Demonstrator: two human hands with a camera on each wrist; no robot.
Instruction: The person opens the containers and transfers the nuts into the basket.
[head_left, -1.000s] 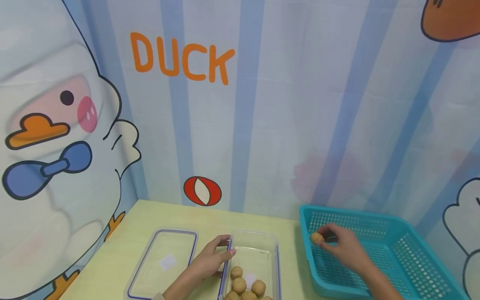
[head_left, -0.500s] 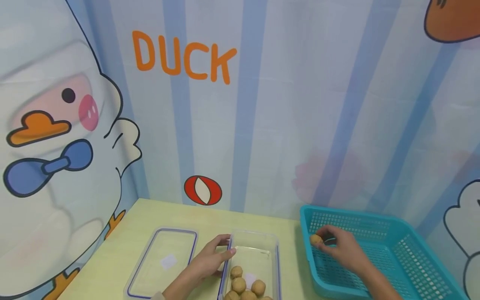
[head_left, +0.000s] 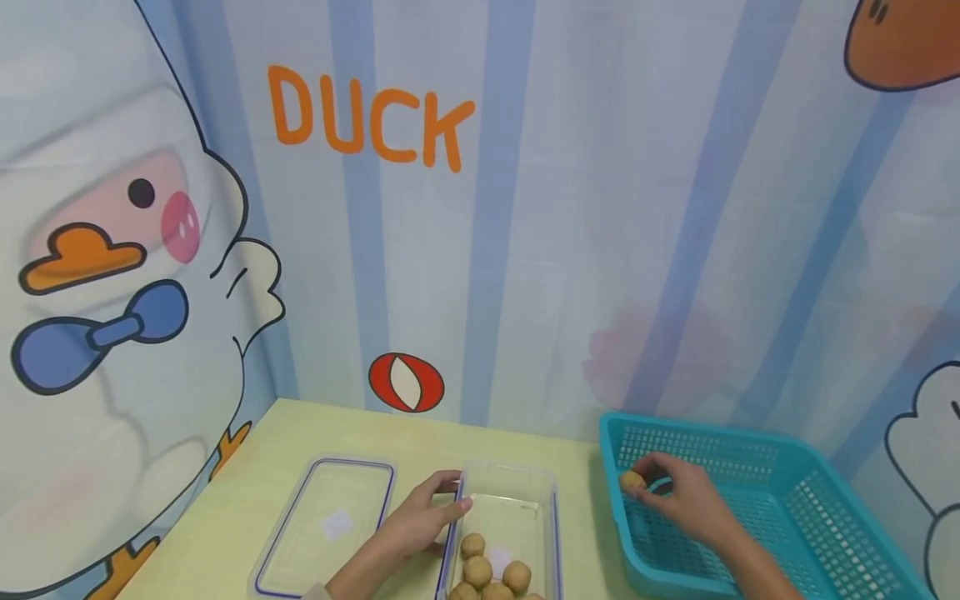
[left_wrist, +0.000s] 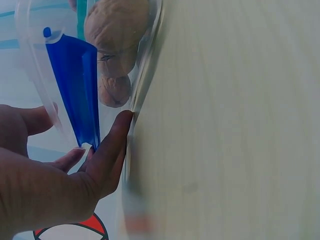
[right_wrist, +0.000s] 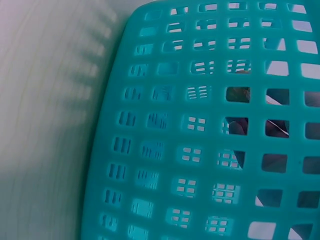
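One walnut (head_left: 632, 482) pinched in the nearly closed right grip (head_left: 684, 495)
Half-curled left grip (head_left: 420, 515) holds the clear box (head_left: 557, 533), long axis forward.

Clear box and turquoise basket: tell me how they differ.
The clear box has solid walls; the turquoise basket has perforated ones.
The clear box is narrower than the turquoise basket.
The clear box holds several brown balls; in the turquoise basket only one shows, pinched by the right hand.
Both sit open on the table.

The head view's lower edge cuts off the clear container (head_left: 508, 523).
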